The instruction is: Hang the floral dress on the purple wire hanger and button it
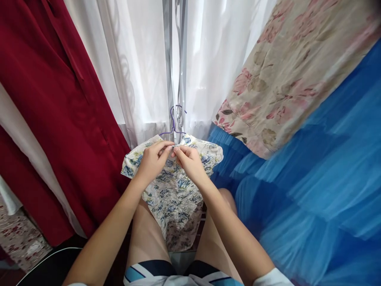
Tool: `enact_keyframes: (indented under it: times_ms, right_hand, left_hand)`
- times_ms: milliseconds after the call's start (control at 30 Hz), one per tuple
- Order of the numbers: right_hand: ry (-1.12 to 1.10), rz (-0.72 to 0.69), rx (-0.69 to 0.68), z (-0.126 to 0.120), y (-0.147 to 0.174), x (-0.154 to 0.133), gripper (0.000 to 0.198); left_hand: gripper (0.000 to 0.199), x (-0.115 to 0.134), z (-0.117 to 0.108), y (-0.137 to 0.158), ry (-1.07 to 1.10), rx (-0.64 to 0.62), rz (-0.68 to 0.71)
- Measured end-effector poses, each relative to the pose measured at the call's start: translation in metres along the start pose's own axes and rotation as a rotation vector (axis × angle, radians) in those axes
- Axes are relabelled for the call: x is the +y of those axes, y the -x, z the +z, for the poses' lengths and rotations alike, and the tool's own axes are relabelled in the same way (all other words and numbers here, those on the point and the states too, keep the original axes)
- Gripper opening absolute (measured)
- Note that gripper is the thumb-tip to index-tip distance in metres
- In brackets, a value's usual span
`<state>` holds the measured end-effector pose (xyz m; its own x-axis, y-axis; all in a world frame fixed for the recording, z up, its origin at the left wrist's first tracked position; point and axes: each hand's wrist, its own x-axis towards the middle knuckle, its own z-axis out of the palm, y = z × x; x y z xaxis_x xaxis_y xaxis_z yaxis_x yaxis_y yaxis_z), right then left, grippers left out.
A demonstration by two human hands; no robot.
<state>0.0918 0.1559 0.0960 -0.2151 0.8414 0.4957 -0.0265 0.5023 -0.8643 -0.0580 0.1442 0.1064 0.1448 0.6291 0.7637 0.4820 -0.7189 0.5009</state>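
A white dress (pixel 177 198) with blue and yellow flowers and short sleeves hangs in front of me on a purple wire hanger (pixel 173 126). My left hand (pixel 154 159) is closed in a pinch at the middle of its neckline. Close beside it, my right hand (pixel 188 159) pinches the neckline too, the fingertips of both hands almost touching. The small part between the fingers is hidden. Below, the dress hangs down between my knees.
White curtains (pixel 139 71) and a grey metal upright (pixel 169 51) stand behind the hanger. Dark red cloth (pixel 65 119) hangs at the left. On the right hang a beige floral garment (pixel 274 87) and blue tulle (pixel 312 190). A black rounded object (pixel 53 266) sits lower left.
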Motion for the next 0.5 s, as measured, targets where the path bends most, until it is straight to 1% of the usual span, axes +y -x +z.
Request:
enact_keyframes:
  times_ms: [33, 67, 100, 133, 200, 267, 300, 367, 433, 467, 500]
  right_hand:
    - [0.018, -0.009, 0.002, 0.0, -0.001, 0.004, 0.033]
    - [0.061, -0.022, 0.009, 0.0, -0.003, 0.008, 0.032]
    - [0.132, -0.038, 0.027, 0.0, -0.004, 0.014, 0.032]
    - [0.227, -0.053, 0.054, 0.001, -0.005, 0.019, 0.032]
    - [0.421, -0.061, 0.112, 0.001, -0.003, 0.03, 0.033]
    - [0.53, -0.049, 0.132, -0.001, 0.003, 0.038, 0.035]
    - [0.546, -0.044, 0.125, -0.002, 0.008, 0.04, 0.035]
    - [0.543, -0.039, 0.094, -0.007, 0.018, 0.042, 0.034]
    - [0.529, -0.03, 0.06, -0.012, 0.028, 0.043, 0.033]
    - [0.525, -0.017, 0.045, -0.014, 0.032, 0.045, 0.033]
    - [0.523, -0.001, 0.032, -0.016, 0.037, 0.047, 0.032]
  left_hand:
    - [0.02, 0.002, 0.0, -0.006, -0.034, -0.034, 0.026]
    - [0.016, 0.003, 0.001, -0.01, -0.062, -0.041, 0.045]
    - [0.014, 0.005, 0.002, -0.012, -0.078, -0.017, 0.059]
    - [0.014, 0.005, 0.001, -0.014, -0.077, 0.038, 0.067]
    - [0.016, 0.002, -0.006, -0.016, -0.038, 0.2, 0.065]
    - [0.018, -0.012, -0.022, -0.019, 0.051, 0.388, 0.022]
    - [0.019, -0.024, -0.032, -0.019, 0.117, 0.483, -0.018]
    - [0.017, -0.055, -0.051, -0.016, 0.308, 0.679, -0.164]
    - [0.01, -0.089, -0.062, -0.005, 0.566, 0.875, -0.417]
    - [0.012, -0.105, -0.063, 0.003, 0.674, 0.948, -0.569]
    - [0.018, -0.118, -0.06, 0.012, 0.729, 0.964, -0.682]
